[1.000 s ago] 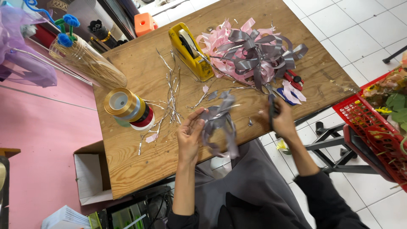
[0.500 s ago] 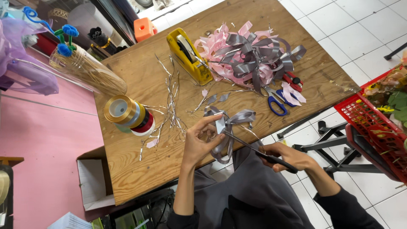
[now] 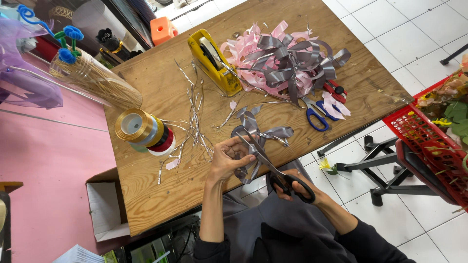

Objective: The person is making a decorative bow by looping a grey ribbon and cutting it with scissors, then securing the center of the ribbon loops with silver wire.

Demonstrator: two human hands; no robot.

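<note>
- Grey ribbon bow (image 3: 258,139) held over the counter (image 3: 161,195) edge, left hand (image 3: 229,158) fingers pinching it.
- Right hand (image 3: 297,187) fingers grip black scissors (image 3: 275,168), blades at the bow.

Plywood worktable (image 3: 161,83) on white tiled floor (image 3: 429,29); pink surface (image 3: 44,165) alongside; black stool (image 3: 390,165).

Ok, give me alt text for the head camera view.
The left hand holds a grey ribbon bow while the right hand works black-handled scissors at it, above a wooden table strewn with ribbon.
</note>
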